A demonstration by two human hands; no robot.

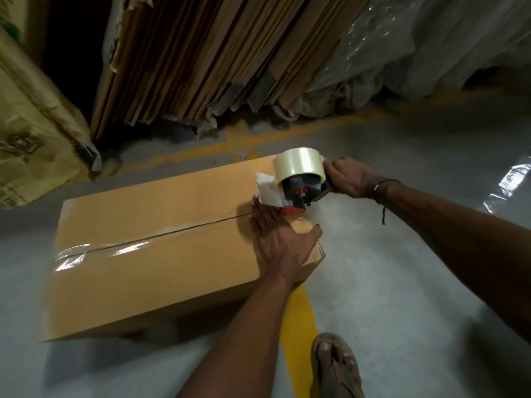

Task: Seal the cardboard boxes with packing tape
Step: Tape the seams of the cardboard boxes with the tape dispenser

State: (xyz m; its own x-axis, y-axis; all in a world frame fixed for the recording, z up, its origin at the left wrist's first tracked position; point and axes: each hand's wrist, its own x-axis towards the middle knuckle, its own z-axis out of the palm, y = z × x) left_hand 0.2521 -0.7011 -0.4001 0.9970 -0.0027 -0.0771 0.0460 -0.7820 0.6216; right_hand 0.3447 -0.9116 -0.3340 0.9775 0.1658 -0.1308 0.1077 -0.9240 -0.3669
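Observation:
A long brown cardboard box (149, 239) lies on the grey floor, its flaps closed along a centre seam. Clear tape shines over the seam's left part and down the left end. My left hand (280, 239) presses flat on the box's right end, fingers straight, thumb over the edge. My right hand (349, 178) grips the handle of a tape dispenser (298, 179) carrying a roll of clear tape. The dispenser's mouth sits at the right end of the seam, just beyond my left fingertips.
Flattened cardboard sheets (215, 58) lean against the back. Clear plastic wrap (431, 44) is piled at the back right, a printed sack (34, 124) stands at left. A yellow floor line (300, 320) runs under the box. My sandalled foot (336, 366) stands near the bottom edge.

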